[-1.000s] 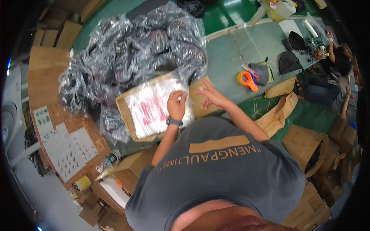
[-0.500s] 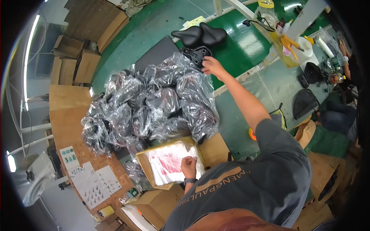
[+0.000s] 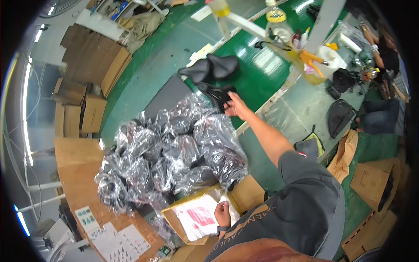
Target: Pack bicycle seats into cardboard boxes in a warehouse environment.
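Note:
My right hand (image 3: pixel 236 106) is stretched far forward and grips the near edge of a bare black bicycle saddle (image 3: pixel 217 92) at the edge of the green table (image 3: pixel 257 74). My left hand (image 3: pixel 222 213) stays close to my body. Its fingers are curled on a clear plastic bag with a red-and-white printed sheet (image 3: pixel 198 217). That bag lies in an open cardboard box (image 3: pixel 244 196). Between my hands is a big heap of saddles wrapped in clear plastic (image 3: pixel 174 153).
Two more black saddles (image 3: pixel 209 67) lie beyond the gripped one. Bottles (image 3: pixel 275 22) and small tools crowd the far table. Flat cardboard boxes (image 3: pixel 83 109) stand at the left and printed sheets (image 3: pixel 118 240) lie bottom left. Another person (image 3: pixel 386 52) sits at the far right beside brown paper bags (image 3: pixel 345 153).
My right arm has swung from the box out over the wrapped heap to the black saddle and now grips it. My view has lifted toward the green table. My left hand stayed on the bag.

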Motion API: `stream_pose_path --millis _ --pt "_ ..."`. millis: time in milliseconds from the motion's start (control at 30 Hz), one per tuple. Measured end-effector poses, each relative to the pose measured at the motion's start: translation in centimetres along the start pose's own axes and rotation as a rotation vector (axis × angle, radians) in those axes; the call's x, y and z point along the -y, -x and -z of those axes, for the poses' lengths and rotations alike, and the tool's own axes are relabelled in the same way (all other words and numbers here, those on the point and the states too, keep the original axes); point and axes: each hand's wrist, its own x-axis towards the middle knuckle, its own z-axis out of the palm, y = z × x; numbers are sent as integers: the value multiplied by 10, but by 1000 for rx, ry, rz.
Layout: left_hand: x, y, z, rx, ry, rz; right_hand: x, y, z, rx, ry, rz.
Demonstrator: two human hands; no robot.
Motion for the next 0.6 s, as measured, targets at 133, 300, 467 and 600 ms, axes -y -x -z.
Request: stream_pose_path --millis 133,300,467,600 --pt "15 -10 8 71 117 -58 -18 125 91 -151 -95 -133" --pt "43 -11 24 117 100 -157 -35 271 130 -313 -79 -262" --pt "36 -6 23 154 166 -256 -87 312 128 -387 1197 -147" --pt "39 14 35 90 254 -260 -101 336 86 -547 1611 -88"
